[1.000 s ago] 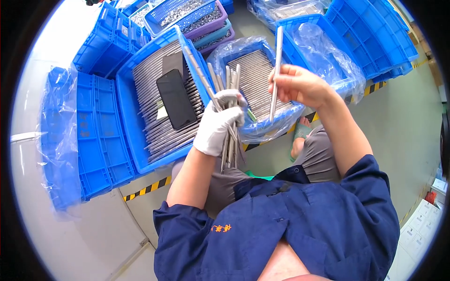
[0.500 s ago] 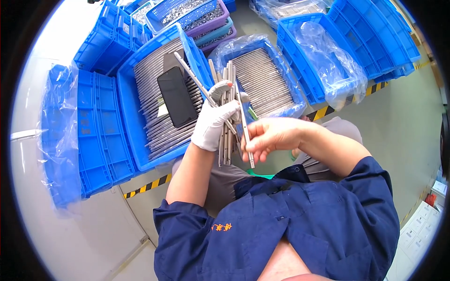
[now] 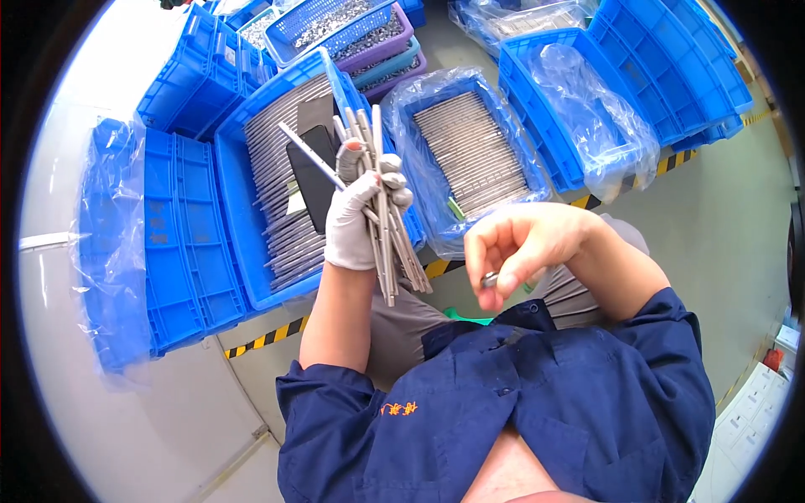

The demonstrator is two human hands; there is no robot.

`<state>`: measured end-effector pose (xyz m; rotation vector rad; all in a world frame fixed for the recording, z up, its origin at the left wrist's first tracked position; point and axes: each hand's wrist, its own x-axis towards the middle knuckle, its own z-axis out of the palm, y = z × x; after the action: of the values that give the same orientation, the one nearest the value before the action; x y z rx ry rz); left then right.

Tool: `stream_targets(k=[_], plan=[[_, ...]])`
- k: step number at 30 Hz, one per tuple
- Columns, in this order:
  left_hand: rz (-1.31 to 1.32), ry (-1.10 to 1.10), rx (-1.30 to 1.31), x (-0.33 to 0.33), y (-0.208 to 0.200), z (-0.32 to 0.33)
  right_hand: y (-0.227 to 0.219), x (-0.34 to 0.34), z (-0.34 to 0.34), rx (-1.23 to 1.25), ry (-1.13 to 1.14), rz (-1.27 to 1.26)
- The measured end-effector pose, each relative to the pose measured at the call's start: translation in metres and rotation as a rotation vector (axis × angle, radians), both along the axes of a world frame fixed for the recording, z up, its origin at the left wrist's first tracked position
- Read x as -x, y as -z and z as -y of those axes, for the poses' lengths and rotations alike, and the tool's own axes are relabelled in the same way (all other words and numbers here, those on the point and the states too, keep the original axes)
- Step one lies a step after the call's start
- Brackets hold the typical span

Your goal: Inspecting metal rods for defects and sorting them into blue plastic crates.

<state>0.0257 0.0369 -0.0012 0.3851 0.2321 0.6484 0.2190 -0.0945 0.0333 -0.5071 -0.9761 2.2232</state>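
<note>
My left hand, in a white glove with bare fingertips, is wrapped round a bundle of thin metal rods. Most of the rods stand roughly lengthwise in the grip, while one slants out to the upper left. To the right and apart from the bundle, my bare right hand pinches a small metal piece between thumb and fingers. Whether it is a separate part or a rod's end cannot be made out. Behind the left hand, a black phone lies on rods in a blue crate.
A bag-lined blue crate with rows of rods stands ahead. Right of it is a blue crate with clear plastic film. Baskets of small metal parts are stacked at the back. Striped tape marks the floor.
My left hand has shifted left with the bundle. My right hand has moved right, away from the bundle; the long rod at its fingers no longer shows there, only a small metal piece.
</note>
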Motion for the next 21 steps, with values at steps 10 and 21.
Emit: stream_targets(k=[10,21], plan=[[-0.821,0.563,-0.899,-0.024,0.012,0.054,0.013,-0.055,-0.036,0.060,0.998,0.349],[-0.871,0.614,-0.987,-0.027,0.021,0.062,0.013,-0.068,-0.031,-0.074,0.722,0.364]])
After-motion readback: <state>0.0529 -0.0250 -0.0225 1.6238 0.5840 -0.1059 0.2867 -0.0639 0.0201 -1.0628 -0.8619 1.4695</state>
